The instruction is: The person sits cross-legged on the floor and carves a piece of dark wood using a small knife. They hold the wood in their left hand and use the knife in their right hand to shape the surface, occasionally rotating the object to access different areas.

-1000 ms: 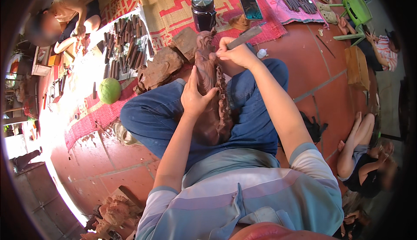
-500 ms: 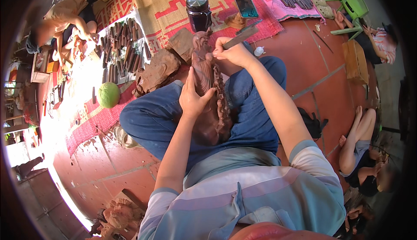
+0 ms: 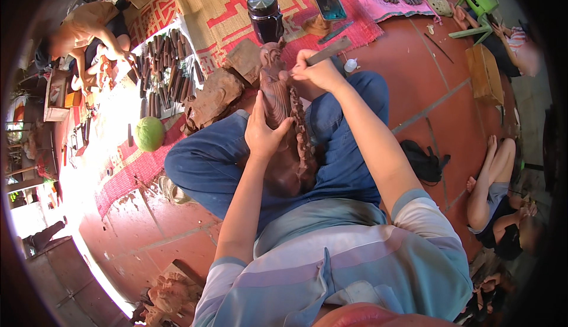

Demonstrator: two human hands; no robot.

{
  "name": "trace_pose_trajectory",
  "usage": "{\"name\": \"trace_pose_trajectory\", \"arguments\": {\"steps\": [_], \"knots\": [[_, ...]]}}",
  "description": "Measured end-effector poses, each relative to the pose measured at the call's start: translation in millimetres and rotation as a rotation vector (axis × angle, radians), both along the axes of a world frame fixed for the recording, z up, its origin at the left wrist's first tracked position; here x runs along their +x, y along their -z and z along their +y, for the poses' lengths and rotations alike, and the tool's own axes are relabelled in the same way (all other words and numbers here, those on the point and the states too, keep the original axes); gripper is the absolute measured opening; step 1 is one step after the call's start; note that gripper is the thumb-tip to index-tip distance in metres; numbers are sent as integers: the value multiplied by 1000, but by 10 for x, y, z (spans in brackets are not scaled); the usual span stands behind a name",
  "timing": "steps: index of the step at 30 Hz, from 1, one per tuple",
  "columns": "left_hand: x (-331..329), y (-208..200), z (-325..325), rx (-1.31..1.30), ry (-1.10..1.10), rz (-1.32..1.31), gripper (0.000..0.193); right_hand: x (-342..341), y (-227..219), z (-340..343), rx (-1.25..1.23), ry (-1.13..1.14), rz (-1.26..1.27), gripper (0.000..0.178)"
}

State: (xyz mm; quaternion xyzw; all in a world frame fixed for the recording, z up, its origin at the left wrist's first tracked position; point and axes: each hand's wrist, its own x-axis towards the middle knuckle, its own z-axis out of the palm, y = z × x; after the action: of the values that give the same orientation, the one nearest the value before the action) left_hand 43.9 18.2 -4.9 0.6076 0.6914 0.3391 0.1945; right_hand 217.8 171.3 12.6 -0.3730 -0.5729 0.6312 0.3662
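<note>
A co-worker's hand (image 3: 126, 58) has reached nearer the left edge of the white sheet (image 3: 170, 108). The carved figure (image 3: 277, 99) runs lengthwise from the lap; the left hand (image 3: 264, 134) rests spread against it; the right hand (image 3: 320, 73), nearer its head, pinches a flat blade (image 3: 332, 49).

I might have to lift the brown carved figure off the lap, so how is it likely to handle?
The carved figure is probably stiff and rather heavy, since it looks like one thick, solid piece. Its knobbly raised strip may chip if gripped. Being longer than wide, it could tip without the left hand against it.
</note>
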Motion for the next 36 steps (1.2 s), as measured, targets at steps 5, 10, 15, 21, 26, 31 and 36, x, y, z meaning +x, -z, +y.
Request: {"name": "trace_pose_trajectory", "arguments": {"steps": [5,10,15,21,26,31,36], "knots": [[-26,20,8,13,-9,-36,99,19,-127,-95,-187,186,119,20],[-8,-39,-4,-19,0,-27,99,-279,-41,-84,314,145,-388,17],[-12,-42,-18,-44,1,-29,100,-294,-177,157,-36,123,-297,14],[-6,45,16,-1,19,-32,101,-125,-211,308,223,243,-609,7],[-101,82,164,-134,119,-844,101,402,-349,-112,-92,250,-114,15],[-177,54,725,-374,18,-940,107,677,-318,-803,-268,156,53,11],[-171,235,944,-364,-23,-884,108,712,-264,-1129,-238,173,104,20]]}}
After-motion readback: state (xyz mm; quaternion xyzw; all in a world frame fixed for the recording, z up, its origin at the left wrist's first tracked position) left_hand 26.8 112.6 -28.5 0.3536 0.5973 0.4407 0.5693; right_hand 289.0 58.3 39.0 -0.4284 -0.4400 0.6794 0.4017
